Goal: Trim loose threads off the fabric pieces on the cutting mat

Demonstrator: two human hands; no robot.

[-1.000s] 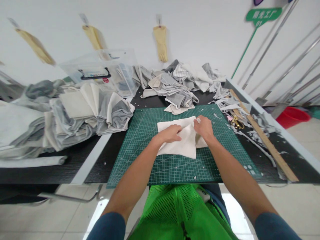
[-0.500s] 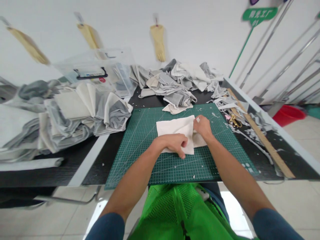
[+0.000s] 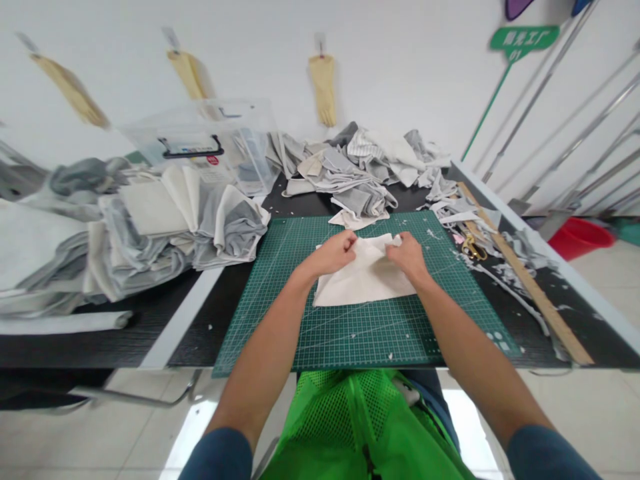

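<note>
An off-white piece of fabric (image 3: 367, 283) lies on the green cutting mat (image 3: 280, 313), its far edge lifted a little. My left hand (image 3: 336, 253) pinches that edge near its left part, fingers closed. At the upper right corner my right hand (image 3: 406, 255) grips the same cloth between thumb and fingers. Between both hands the raised edge sags in a shallow fold. Just beyond the mat's far side, a stack of grey and cream cloth pieces (image 3: 363, 197) overlaps the mat.
Heaped cloth (image 3: 165, 220) covers the table's left side, with a clear plastic box (image 3: 200, 143) behind it. Along the right lie a wooden ruler (image 3: 530, 280), gold-handled scissors (image 3: 473, 248) and fabric scraps. A red basin (image 3: 580, 238) stands beyond the right edge.
My left hand has moved from the cloth's near side up to its far edge and closed on it. The cloth, folded over before, now lies spread wider, its far edge raised.
</note>
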